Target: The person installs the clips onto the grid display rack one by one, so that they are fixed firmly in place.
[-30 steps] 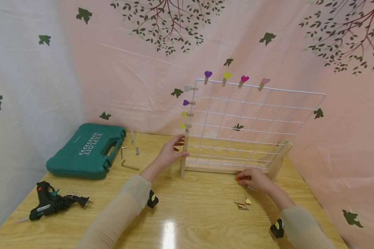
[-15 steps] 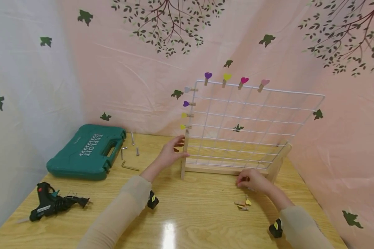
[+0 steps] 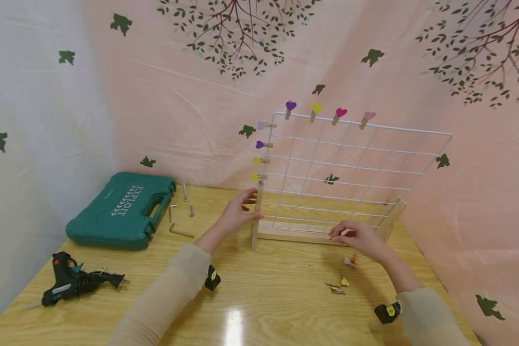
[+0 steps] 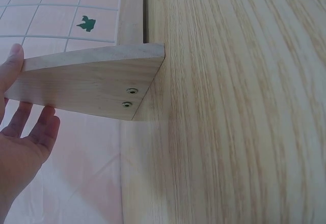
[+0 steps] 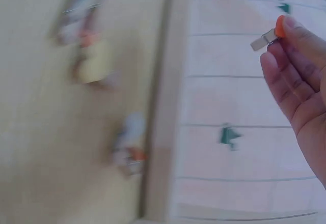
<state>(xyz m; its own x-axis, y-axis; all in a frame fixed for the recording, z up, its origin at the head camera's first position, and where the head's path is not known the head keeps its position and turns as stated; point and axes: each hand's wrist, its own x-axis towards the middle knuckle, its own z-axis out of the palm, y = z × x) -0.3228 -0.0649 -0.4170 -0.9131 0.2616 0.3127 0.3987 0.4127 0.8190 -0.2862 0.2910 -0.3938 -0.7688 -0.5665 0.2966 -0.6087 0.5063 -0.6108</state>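
Observation:
My right hand [image 3: 359,235] pinches a small wooden clothespin [image 5: 264,40] with an orange top [image 5: 279,26] between thumb and fingers. It is lifted above the table in front of the grid's lower right part. My left hand [image 3: 235,211] grips the wooden side panel [image 4: 86,81] of the stand, thumb on one edge and fingers on the other. Two metal bolts show in that panel in the left wrist view. The white wire grid [image 3: 333,168] leans back in the stand. Heart-topped clothespins are clipped along its top edge, such as a magenta one [image 3: 340,112], and down its left edge.
Several loose clothespins [image 3: 337,290] lie on the table [image 3: 264,307] below my right hand, with a pale and orange pair [image 3: 350,261] nearer the stand. At left are a green tool case [image 3: 108,211], bolts, hex keys [image 3: 181,231] and a glue gun [image 3: 65,283].
My right hand has risen from the table with the orange clothespin and uncovered the clothespins beneath it. The left hand stays on the side panel.

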